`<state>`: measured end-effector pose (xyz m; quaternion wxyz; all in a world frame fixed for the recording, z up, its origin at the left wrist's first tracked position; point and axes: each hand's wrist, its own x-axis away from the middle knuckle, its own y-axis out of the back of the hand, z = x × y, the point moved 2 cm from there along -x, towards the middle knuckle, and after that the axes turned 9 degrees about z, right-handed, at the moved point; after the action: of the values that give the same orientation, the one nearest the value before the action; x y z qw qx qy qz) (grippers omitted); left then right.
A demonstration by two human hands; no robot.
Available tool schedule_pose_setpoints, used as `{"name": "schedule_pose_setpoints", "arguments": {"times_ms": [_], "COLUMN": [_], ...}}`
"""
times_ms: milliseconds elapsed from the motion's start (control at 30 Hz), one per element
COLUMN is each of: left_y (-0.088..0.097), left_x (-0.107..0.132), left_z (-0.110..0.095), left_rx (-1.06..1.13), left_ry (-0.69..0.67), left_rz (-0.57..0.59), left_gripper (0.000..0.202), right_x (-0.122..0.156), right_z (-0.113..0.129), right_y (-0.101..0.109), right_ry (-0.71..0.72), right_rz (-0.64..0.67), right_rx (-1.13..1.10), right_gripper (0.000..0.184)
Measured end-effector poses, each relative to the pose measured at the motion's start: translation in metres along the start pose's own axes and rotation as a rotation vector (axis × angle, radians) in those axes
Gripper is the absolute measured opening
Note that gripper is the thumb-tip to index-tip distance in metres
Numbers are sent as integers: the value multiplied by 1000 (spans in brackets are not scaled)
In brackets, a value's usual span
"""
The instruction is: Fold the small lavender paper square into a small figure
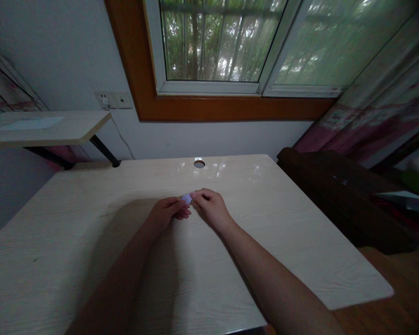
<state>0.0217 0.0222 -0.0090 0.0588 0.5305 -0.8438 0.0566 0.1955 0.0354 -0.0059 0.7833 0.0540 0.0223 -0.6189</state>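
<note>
A small pale purple piece, seemingly folded paper (186, 198), is held between my two hands, low over the middle of the desk. My left hand (168, 210) grips its left side between thumb and fingers, with the other fingertips curled below it. On the opposite side, my right hand (211, 204) pinches the right end of the piece with thumb and forefinger. Parts of the piece are covered by the fingertips, so its full shape does not show.
The pale wood desk (265, 260) has a round cable hole (199, 164) near its back edge. A raised shelf (49, 128) on black legs stands at the back left. Behind is a window (223, 46); dark brown furniture (335, 195) lies beyond the right edge.
</note>
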Motion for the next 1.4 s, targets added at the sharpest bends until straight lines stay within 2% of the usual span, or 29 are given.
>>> {"name": "schedule_pose_setpoints", "arguments": {"times_ms": [200,367,467,600,667,867,1400], "left_y": [-1,-1,-1,-1,-1,0,-3], "left_x": [0,-1,-1,0,0,-2,4], "left_z": [-2,0,1,-1,-1,3,-7], "left_rx": [-17,-16,-12,-51,-72,-47,-33], "left_ry": [7,-5,-15,-25,-31,-14,-26], "left_rz": [9,15,0,-8,9,24,51], "left_gripper": [34,33,33,35,36,34,26], "right_x": [-1,-3,-4,-3,-2,-3,-3], "right_z": [-1,-1,-2,-4,-5,-4,-2], "right_y": [3,6,5,-1,-3,0,2], "right_ry": [-15,-23,-21,-29,-19,-22,-12], "right_rz": [-73,-91,-53,97,132,75,-45], "right_rx": [-68,-61,-90,-52,-30,-10,-68], "right_gripper": [21,24,30,29,27,29,22]}}
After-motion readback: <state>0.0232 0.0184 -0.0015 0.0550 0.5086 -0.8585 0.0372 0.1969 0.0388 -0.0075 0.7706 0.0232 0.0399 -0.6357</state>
